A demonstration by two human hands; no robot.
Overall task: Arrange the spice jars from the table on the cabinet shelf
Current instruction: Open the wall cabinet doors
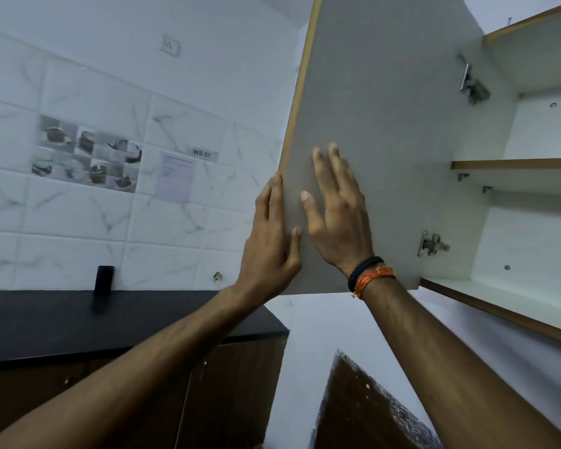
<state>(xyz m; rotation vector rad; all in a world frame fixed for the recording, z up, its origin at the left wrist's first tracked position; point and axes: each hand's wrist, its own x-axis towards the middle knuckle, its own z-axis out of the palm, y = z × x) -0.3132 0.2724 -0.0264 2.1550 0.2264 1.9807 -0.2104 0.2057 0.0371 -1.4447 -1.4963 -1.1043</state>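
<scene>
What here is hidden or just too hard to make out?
Head view only:
- Spice jars and their table: outside the picture.
- Cabinet interior: its right part is cut off by the frame edge; the shelf is seen from below, so its top is hidden.
- Left hand: the door edge hides how the fingertips sit.
- Right hand: palm faces the door.
- Paper notice: print too small.

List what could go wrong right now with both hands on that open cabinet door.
1. The left hand has its fingers at the door's edge; if the cabinet door swings, they may get caught.
2. The right hand presses flat on the panel, so a hard push may strain the hinges.
3. No spice jars are in view, and the shelf looks bare.
</scene>
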